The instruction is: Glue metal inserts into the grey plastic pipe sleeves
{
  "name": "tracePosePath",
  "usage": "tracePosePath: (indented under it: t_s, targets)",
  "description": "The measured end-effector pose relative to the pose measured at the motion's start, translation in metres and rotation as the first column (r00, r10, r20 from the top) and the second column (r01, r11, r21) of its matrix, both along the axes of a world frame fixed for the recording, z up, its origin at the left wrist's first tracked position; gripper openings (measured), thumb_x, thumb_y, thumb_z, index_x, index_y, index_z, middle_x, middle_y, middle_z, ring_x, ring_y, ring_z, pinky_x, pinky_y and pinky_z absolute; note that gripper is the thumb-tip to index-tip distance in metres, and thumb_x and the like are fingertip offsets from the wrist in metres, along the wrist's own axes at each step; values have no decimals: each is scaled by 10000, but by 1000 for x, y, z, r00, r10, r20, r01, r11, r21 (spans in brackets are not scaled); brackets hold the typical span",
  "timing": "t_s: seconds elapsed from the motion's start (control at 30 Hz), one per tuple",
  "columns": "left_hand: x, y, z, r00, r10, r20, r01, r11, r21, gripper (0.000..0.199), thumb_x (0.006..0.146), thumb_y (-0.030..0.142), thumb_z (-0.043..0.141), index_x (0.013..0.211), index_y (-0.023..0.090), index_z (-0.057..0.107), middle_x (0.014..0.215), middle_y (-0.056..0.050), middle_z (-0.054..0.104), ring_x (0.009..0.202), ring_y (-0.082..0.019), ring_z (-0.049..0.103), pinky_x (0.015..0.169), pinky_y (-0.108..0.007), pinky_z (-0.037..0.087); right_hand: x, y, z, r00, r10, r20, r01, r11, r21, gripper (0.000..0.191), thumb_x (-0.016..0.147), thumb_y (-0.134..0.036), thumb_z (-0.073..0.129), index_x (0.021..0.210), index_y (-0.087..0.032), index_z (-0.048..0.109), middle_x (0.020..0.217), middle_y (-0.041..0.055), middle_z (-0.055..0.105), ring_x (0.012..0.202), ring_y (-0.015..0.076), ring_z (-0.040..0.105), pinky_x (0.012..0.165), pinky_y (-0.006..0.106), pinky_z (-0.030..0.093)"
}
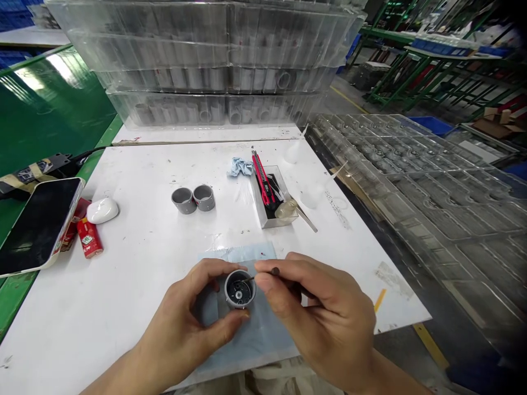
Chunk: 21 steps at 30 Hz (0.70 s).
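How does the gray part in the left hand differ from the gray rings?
The grey part is held in the left hand; the grey rings stand on the white table. The part's inside is dark with a central fitting; the rings' look plain grey. A thin tool in the right hand reaches into the part; nothing touches the rings. All are round and grey.

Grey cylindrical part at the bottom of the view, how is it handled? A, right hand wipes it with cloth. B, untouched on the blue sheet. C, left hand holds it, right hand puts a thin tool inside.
C. The left hand grips the grey cylindrical part; the right hand pinches a thin tool reaching into it.
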<state>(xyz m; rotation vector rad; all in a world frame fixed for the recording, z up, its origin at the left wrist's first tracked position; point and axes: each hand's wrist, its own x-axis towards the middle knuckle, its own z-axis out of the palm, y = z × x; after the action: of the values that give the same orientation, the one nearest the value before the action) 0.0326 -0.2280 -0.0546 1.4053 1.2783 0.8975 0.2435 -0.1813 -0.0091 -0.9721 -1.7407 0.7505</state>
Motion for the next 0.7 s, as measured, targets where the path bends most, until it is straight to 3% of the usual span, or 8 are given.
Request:
tracePosePath:
  t_s: [0.13, 0.37, 0.57, 0.7]
  targets:
    - [0, 1, 2, 1000, 3, -3, -3, 1000, 1, 428, 959, 251, 824, 1340, 389, 684, 1285, 21, 752, 1250, -232, 714, 1028, -322, 594, -3, 2, -2, 999, 39, -4, -39, 999, 21, 109, 976, -129, 766, 1048, -186, 826, 786, -25, 793, 640, 88, 700, 557, 188, 548]
    - [0, 0, 2, 1000, -2, -2, 2, 1000, 4, 401, 967, 307, 837, 1327, 390, 682, 1292, 32, 764, 1223, -215, 722, 1024, -308, 587, 2, 3, -6, 994, -10, 113, -13, 979, 203, 249, 951, -47, 747, 1135, -207, 799, 804, 0, 803, 630, 115, 698, 585, 229, 581]
    - [-1, 0, 2, 1000, -5, 2, 5, 1000, 2, 363, 971, 348, 845, 1301, 362, 695, 1274, 16, 773, 1213, -222, 734, 1021, -309, 598, 12, -8, 6, 995, -17, 102, 1, 989, 151, 225, 945, -76, 774, 1112, -222, 802, 768, -26, 773, 583, 106, 667, 523, 220, 545]
    - [-1, 1, 2, 999, -18, -42, 19, 999, 43, 379, 963, 312, 849, 1299, 406, 701, 1288, 40, 776, 1255, -216, 729, 1003, -279, 613, 32, -7, 20, 965, -263, -18, 263, 955, 136, 236, 954, -162, 813, 1142, -302, 839, 861, -25, 797, 519, 105, 609, 407, 254, 437]
